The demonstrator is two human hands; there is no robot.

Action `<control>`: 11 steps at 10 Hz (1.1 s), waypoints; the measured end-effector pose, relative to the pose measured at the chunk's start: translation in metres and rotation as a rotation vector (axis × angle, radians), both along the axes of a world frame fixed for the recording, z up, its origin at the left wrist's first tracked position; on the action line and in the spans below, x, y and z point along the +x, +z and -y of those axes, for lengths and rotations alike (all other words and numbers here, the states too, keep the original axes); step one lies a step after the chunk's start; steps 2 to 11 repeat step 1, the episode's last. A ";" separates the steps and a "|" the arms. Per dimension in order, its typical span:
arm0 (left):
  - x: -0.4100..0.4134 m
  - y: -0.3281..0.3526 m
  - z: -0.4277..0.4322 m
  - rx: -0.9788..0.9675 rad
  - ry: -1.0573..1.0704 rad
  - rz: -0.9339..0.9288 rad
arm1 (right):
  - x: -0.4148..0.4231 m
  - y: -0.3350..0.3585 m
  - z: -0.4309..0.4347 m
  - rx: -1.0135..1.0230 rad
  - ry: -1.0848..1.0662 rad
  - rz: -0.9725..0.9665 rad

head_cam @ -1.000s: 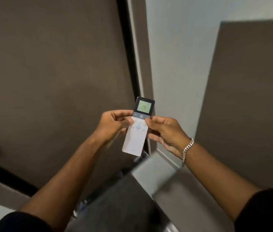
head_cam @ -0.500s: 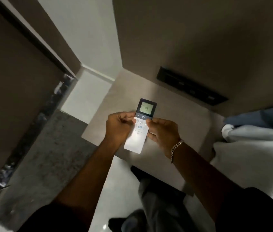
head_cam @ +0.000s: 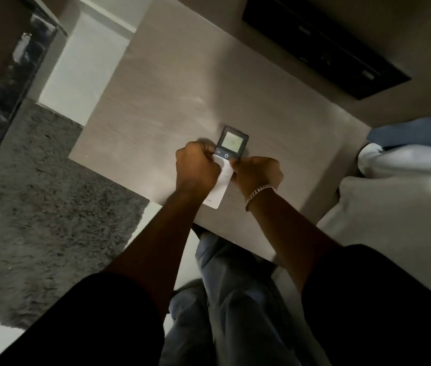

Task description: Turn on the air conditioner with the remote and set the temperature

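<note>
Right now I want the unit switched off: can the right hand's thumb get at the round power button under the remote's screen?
Probably yes. The right hand grips the white remote with the dark screen end, its thumb tip just below the round power button. Nothing covers the button; the left hand sits at the opposite edge.

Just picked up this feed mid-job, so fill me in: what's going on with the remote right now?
A person holds the remote in both hands over a light wooden table. The left hand grips its left edge, and the right hand, with a chain bracelet on that wrist, holds its right edge, thumb just below the power button. The screen is lit, but its reading is too blurred to tell. No air conditioner is in view.
</note>
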State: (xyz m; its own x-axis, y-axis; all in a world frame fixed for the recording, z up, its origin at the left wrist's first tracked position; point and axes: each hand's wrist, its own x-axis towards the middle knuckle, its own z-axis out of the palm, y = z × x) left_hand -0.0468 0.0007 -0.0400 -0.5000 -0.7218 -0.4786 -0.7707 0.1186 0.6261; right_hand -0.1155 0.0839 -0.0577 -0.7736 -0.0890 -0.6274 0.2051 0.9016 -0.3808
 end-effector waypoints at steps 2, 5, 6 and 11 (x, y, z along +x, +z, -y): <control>0.007 0.007 -0.001 0.041 0.009 -0.086 | -0.005 0.003 -0.001 -0.012 -0.052 0.043; 0.007 0.007 -0.001 0.041 0.009 -0.086 | -0.005 0.003 -0.001 -0.012 -0.052 0.043; 0.007 0.007 -0.001 0.041 0.009 -0.086 | -0.005 0.003 -0.001 -0.012 -0.052 0.043; 0.007 0.007 -0.001 0.041 0.009 -0.086 | -0.005 0.003 -0.001 -0.012 -0.052 0.043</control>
